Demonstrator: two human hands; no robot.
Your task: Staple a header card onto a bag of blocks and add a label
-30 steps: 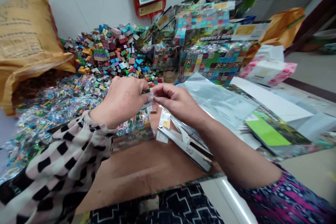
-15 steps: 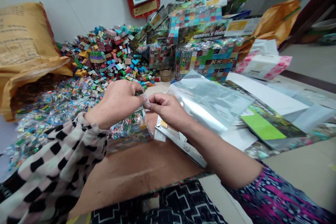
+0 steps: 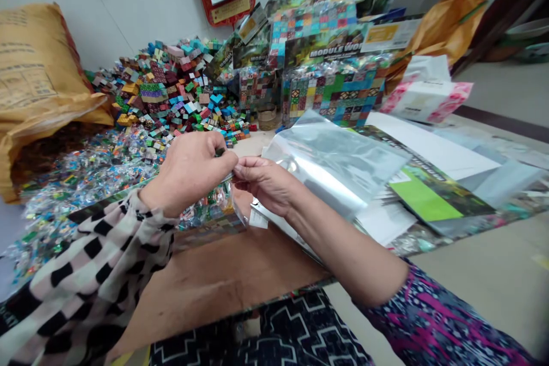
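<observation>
In the head view a clear plastic bag (image 3: 214,214) packed with small toy blocks and a dark printed header card stands on the brown board (image 3: 218,274). My left hand (image 3: 189,168) is closed on the bag's upper edge, its thumb pressed against the curled fingers. Right beside it, my right hand (image 3: 268,183) pinches the same edge near the bag's right corner. The fingertips of both hands meet, which hides the exact spot they hold. A long pale object lies under my right forearm, mostly covered.
Loose blocks (image 3: 171,83) are heaped at the back, with small clear packets (image 3: 86,177) and a yellow sack (image 3: 38,63) at left. Filled "Module World" bags (image 3: 338,86) stand behind. Clear sleeves (image 3: 334,154), printed cards (image 3: 429,194) and a tissue pack (image 3: 429,100) lie at right.
My right hand has turned slightly and its fingers have closed in tighter against my left thumb. My right forearm has shifted a little left. The whole view has moved slightly.
</observation>
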